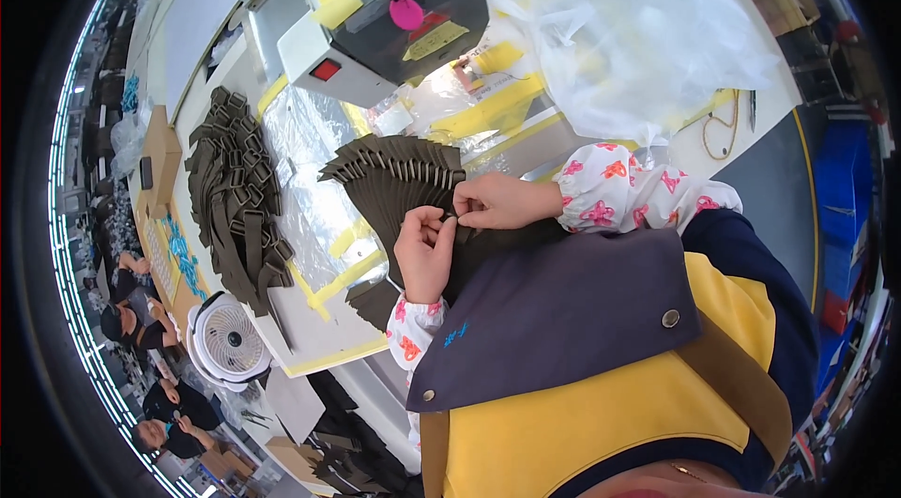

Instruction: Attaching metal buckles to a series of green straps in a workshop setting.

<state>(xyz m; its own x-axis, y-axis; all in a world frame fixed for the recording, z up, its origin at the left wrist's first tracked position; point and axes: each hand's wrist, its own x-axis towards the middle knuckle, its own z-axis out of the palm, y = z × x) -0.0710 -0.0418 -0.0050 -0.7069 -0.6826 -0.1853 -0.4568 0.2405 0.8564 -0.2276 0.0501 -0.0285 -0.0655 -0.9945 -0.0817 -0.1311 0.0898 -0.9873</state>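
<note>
My left hand [424,252] and my right hand [499,201] meet close together in front of my body. The fingertips of both pinch a dark fabric piece [453,216], mostly hidden by the fingers. Right behind them, a fanned row of dark olive webbing straps [399,181] lies on the table, their ends lined up along the far side. More dark cloth runs beneath my hands toward my dark apron [563,310]. To the left sits a heap of similar straps with buckles [239,216].
A white and black sewing machine [385,19] stands at the far side of the table, beside a translucent white plastic bag [638,38]. Yellow tape [493,108] edges the tabletop sheets. At left are a white fan [228,340], a cardboard box [161,160] and two people at work.
</note>
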